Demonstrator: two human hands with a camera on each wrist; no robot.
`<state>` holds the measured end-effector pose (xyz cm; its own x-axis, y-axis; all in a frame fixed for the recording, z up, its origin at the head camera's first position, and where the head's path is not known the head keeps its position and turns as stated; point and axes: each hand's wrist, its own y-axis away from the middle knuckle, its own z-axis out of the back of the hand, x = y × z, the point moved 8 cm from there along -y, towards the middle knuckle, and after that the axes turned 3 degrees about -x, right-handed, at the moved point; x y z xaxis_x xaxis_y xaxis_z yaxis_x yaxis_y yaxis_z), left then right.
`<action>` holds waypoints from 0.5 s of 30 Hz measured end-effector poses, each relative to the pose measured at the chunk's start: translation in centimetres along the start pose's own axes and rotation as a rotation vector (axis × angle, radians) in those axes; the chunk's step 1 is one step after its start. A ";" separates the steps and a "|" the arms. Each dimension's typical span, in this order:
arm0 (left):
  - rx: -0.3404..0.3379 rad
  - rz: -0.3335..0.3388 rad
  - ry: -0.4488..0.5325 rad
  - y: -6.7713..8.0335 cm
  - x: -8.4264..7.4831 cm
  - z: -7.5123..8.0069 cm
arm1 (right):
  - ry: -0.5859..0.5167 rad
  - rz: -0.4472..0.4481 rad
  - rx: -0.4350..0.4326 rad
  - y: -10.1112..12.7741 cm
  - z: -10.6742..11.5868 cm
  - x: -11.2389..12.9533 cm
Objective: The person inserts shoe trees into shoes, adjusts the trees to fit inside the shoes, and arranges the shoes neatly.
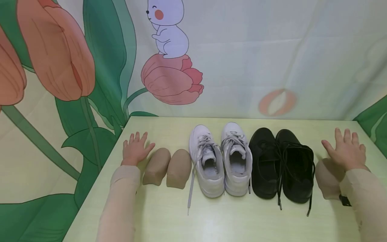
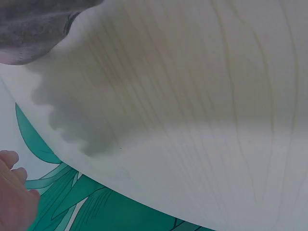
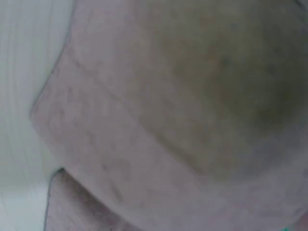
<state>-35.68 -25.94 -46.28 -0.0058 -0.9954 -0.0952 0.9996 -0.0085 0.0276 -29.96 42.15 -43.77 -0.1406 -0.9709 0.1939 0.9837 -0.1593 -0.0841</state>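
Observation:
My left hand (image 1: 135,149), fingers spread and straight, is at the table's left side, near two brown moulded shoe inserts (image 1: 156,166). It holds nothing; part of it shows in the left wrist view, where a dark rounded piece (image 2: 33,29) fills the top left corner. White sneakers (image 1: 208,168) with untied grey laces stand side by side in the middle, toes away from me. Right of them are black lace-up shoes (image 1: 266,168). Over another brown insert (image 1: 328,178), partly hidden, my right hand (image 1: 347,151) spreads its fingers. That insert fills much of the right wrist view, with a second brown piece (image 3: 72,204) below.
Everything stands in a row on a pale wood-grain table (image 1: 242,222). Behind the table hangs a cloth backdrop (image 1: 229,74) printed with tulips and a white animal. A small black item (image 1: 345,200) shows beside my right sleeve. One grey lace (image 1: 190,191) trails toward me.

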 end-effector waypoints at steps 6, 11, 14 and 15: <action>-0.023 -0.024 -0.006 0.1 -0.8 0.6 | -0.007 0.011 -0.003 0.2 -0.2 0.1; -0.024 -0.029 0.002 0.1 -1.2 0.7 | -0.006 0.020 -0.008 0.2 -0.2 0.3; -0.018 -0.034 0.002 0.1 -1.2 0.5 | -0.008 0.029 -0.009 0.1 0.0 0.3; -0.015 -0.036 0.000 0.2 -1.2 0.5 | -0.008 0.032 -0.009 0.1 0.1 0.4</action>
<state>-35.50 -24.75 -45.70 -0.0418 -0.9945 -0.0960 0.9990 -0.0428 0.0091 -29.86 41.75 -43.61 -0.1079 -0.9742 0.1983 0.9866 -0.1295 -0.0994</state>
